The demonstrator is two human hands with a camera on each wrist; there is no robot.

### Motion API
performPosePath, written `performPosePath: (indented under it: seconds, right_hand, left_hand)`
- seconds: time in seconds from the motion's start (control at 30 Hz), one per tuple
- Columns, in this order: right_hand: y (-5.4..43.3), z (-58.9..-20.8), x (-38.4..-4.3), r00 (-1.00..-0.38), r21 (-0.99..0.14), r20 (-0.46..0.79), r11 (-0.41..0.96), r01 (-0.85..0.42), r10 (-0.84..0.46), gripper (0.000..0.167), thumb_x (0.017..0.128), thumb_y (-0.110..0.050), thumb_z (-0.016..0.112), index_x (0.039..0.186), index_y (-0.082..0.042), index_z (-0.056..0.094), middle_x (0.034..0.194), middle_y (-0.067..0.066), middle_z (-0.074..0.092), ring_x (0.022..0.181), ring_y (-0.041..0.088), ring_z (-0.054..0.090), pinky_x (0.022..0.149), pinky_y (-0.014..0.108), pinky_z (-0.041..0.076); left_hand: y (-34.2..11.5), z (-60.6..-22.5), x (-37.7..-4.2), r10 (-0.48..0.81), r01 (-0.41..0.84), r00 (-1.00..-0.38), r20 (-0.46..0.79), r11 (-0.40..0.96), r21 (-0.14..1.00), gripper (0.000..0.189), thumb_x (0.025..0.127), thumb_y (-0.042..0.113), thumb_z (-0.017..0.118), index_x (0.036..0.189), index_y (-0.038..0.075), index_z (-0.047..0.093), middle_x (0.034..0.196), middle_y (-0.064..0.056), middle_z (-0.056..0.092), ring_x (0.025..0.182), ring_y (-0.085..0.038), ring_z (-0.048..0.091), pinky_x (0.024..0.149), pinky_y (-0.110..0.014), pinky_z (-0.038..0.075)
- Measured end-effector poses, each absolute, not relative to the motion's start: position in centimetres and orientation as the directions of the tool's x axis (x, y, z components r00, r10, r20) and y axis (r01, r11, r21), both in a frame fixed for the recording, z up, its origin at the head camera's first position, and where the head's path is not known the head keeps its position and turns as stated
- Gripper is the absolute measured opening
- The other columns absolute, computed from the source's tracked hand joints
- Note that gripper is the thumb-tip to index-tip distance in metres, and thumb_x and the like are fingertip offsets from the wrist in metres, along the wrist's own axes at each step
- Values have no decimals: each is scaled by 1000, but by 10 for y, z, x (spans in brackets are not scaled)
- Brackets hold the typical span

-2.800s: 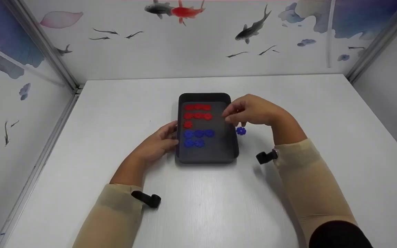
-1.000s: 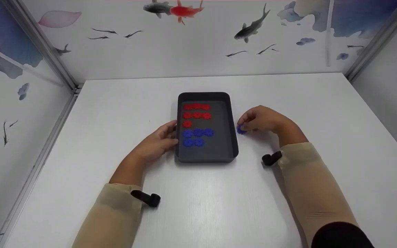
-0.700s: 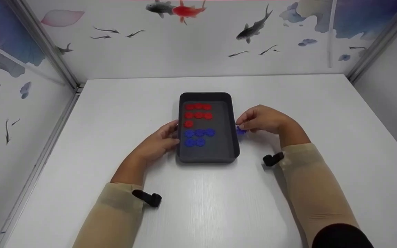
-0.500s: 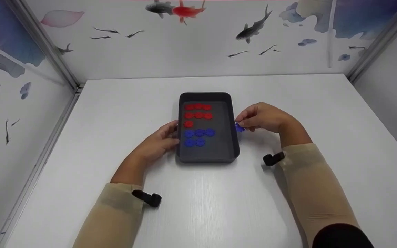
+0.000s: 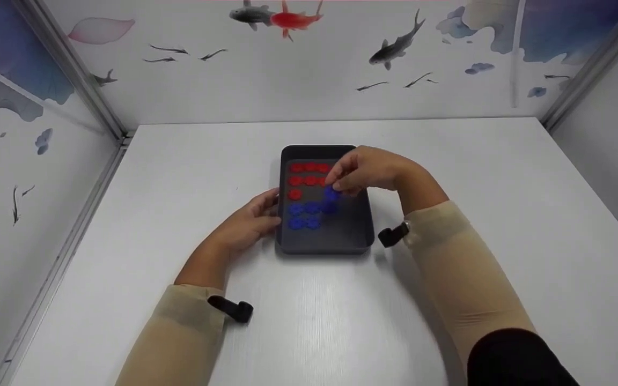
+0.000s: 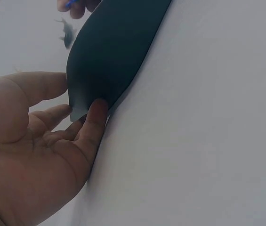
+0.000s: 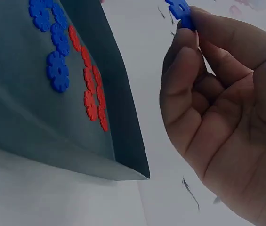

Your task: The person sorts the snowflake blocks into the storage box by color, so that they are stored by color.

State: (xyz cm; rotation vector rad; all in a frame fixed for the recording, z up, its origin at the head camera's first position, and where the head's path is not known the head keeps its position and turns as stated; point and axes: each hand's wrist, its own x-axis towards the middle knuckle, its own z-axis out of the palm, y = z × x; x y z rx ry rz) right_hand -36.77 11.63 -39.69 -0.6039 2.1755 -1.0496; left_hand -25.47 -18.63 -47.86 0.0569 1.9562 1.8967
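My right hand (image 5: 370, 170) is over the right half of a dark grey tray (image 5: 325, 248). Between thumb and fingertips it pinches a blue flower-shaped plastic disc (image 7: 181, 11), notched at its edge, seen above the tray in the head view. My left hand (image 5: 247, 222) rests against the tray's left outer wall, thumb and fingers spread along it; the left wrist view shows fingertips touching that wall (image 6: 118, 52). Inside the tray, several red notched discs (image 5: 295, 194) lie in rows toward the far end. Rows of blue notched discs (image 5: 296, 222) lie nearer me.
The tray stands on a white table (image 5: 309, 311). White panels printed with fish (image 5: 395, 48) rise behind and at both sides, joined by metal posts (image 5: 67, 64). A small black device (image 5: 234, 310) is strapped at each sleeve cuff.
My right hand picked up the blue disc from the table just right of the tray. It has carried it left, over the tray's inside. My left hand has stayed at the tray's wall.
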Motion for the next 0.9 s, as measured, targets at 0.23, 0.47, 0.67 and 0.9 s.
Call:
performPosePath:
  seconds: [0.23,0.47,0.67,0.9]
  right_hand:
    - [91,-403,-390,-580,-654,-568,748,-112,-584,21,99,-8,70,116,-15,80,113,3,76,101,19,72,106,49,58]
    - [78,-408,-396,-526,-537,-671,832,-141,-522,21,97,-8,74,115,-15,80,114,5,80,103,20,76,97,37,63]
    - [75,-411,-394,-506,-495,-713,859,-128,-486,20,96,-6,74,113,-14,81,115,7,81,105,21,78,94,35,64]
    - [75,-415,-393,-517,-503,-702,855,-126,-490,17,96,-5,75,110,-12,81,110,6,82,99,19,78,91,33,65]
  left_hand:
    - [-186,-478,-254,296,-260,-913,-282,111,959,76,104,7,58,171,23,26,174,2,35,158,-20,41,127,-45,40]
    - [-186,-480,-255,312,-234,-915,-255,103,967,76,105,4,57,172,20,25,175,-1,34,159,-22,41,127,-47,41]
    - [-187,-481,-256,316,-233,-914,-253,103,967,75,105,4,57,171,20,26,175,-1,34,159,-23,41,126,-47,41]
    - [-188,-479,-256,321,-231,-913,-253,104,967,74,105,4,56,171,21,27,175,-1,35,158,-22,42,126,-47,41]
